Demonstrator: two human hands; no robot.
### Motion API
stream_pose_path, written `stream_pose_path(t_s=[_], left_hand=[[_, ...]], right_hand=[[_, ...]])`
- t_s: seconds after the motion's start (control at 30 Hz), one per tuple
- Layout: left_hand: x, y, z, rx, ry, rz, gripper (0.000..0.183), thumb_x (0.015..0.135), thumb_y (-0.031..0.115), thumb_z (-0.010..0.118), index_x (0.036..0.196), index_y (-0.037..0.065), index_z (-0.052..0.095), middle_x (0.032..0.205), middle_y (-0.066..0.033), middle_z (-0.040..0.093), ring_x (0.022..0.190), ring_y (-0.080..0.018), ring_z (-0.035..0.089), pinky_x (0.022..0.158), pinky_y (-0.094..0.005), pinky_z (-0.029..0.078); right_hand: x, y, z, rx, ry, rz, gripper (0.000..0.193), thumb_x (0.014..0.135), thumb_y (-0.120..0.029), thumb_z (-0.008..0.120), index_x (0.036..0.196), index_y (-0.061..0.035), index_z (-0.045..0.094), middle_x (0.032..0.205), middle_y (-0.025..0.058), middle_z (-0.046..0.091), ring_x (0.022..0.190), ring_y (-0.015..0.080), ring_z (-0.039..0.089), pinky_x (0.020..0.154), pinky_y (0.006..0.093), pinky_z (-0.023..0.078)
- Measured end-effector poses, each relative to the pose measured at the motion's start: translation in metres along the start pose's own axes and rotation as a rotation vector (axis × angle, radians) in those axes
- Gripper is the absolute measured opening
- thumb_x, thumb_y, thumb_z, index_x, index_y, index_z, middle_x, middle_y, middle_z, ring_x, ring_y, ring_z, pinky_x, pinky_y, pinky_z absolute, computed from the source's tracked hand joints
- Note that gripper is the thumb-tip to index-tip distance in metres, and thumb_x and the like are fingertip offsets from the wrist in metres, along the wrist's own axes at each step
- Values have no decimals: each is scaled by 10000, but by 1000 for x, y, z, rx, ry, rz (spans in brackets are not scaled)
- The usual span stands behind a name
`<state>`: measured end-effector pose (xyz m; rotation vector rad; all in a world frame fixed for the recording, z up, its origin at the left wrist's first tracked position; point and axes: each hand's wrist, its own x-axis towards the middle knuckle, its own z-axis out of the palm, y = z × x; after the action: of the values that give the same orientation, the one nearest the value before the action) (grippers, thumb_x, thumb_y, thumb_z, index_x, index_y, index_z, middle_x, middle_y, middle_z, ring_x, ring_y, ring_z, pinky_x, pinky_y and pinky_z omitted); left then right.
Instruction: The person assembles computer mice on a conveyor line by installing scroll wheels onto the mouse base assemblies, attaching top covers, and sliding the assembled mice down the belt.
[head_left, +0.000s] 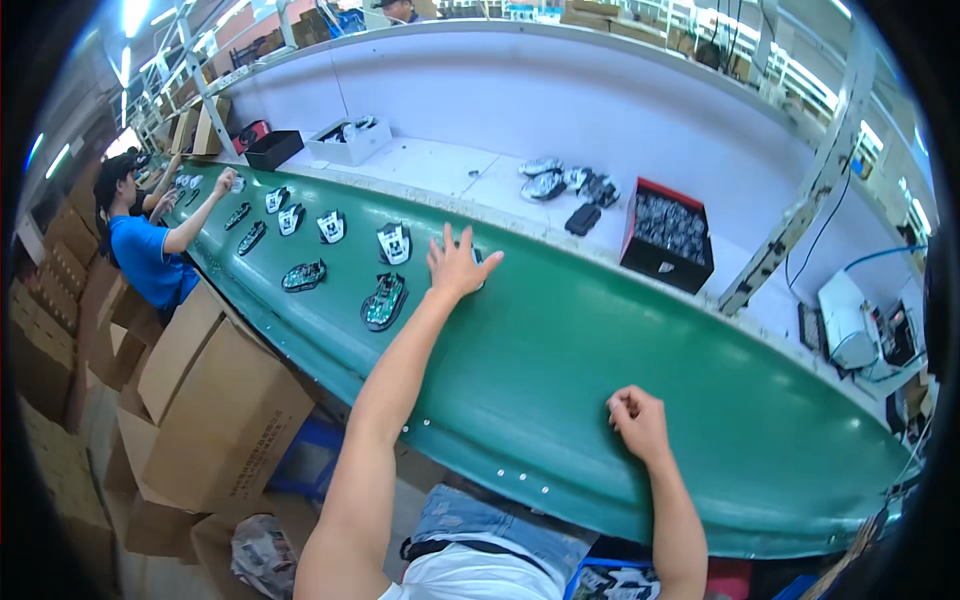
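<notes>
My left hand [460, 268] is open, its fingers spread over the green conveyor belt [560, 330]. Under its fingers a small part shows only at an edge, mostly hidden. Just left of that hand lie a white-and-black mouse shell [394, 243] and a black mouse base with a green circuit board [383, 302]. Farther left are another mouse base [304, 275] and another white shell [331, 227]. My right hand [638, 420] hovers at or just above the belt's near side with its fingers curled closed; whatever they hold, if anything, is hidden.
More shells and bases lie up the belt, where a co-worker in a blue shirt [150, 250] reaches over it. Beyond the belt, a shelf holds a black box of dark parts [668, 235] and several mice [545, 180]. Cardboard boxes [225, 400] stand at left; a metal post [800, 215] rises right.
</notes>
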<state>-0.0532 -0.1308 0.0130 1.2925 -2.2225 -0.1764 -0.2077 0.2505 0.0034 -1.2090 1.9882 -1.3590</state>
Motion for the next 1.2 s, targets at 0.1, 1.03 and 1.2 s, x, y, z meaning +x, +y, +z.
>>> stream_pose_path(t_s=[0.1, 1.03, 1.2], left_hand=[[-14, -14, 23, -65, 135, 165, 644, 815, 527, 710, 1250, 65, 603, 1313, -186, 515, 1197, -453, 466, 1034, -568, 360], [-200, 104, -63, -165, -399, 769, 776, 821, 434, 721, 1296, -127, 472, 1369, -251, 428, 1072, -418, 534, 891, -457, 523], [-170, 156, -7, -366, -345, 679, 638, 871, 405, 684, 1255, -78, 520, 1250, -212, 504, 957, -387, 615, 784, -469, 561]], right_hand=[[-1, -10, 1, 20, -17, 18, 128, 908, -105, 655, 843, 6, 657, 634, 31, 643, 564, 72, 603, 534, 242, 472], [24, -12, -19, 175, -29, 166, 152, 943, -135, 626, 920, 12, 655, 720, 44, 658, 622, 81, 618, 577, 232, 507], [97, -9, -46, -380, 182, -319, 137, 903, -142, 651, 898, -5, 657, 730, 70, 671, 635, 129, 636, 604, 291, 519]])
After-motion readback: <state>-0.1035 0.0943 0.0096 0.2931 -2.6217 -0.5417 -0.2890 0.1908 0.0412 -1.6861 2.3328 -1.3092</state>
